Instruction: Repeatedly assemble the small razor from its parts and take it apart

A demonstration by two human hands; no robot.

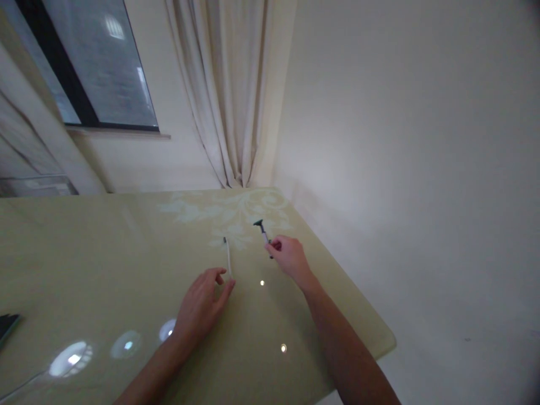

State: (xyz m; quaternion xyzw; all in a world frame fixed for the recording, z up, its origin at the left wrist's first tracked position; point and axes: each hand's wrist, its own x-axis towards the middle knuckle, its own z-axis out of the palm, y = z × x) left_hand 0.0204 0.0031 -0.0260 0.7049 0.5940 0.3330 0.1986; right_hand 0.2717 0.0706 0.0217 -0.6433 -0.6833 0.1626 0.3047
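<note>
A thin white toothbrush [229,257] with a dark head points away from me over the patterned table. Its near end lies between the thumb and fingertips of my left hand [203,301]; the fingers are curled, and the exact contact is hard to see. To the right, my right hand [290,257] pinches a razor [264,235] by its handle. The razor has a dark green head, turned up and away from me, and a pale and dark handle. My fingers hide part of that handle.
The glossy table [126,253] has rounded corners and stands close to a plain wall [405,169] on the right. A dark flat object [7,326] lies at the left edge. Curtains [223,84] and a window [105,62] are behind. Lamp reflections show on the tabletop.
</note>
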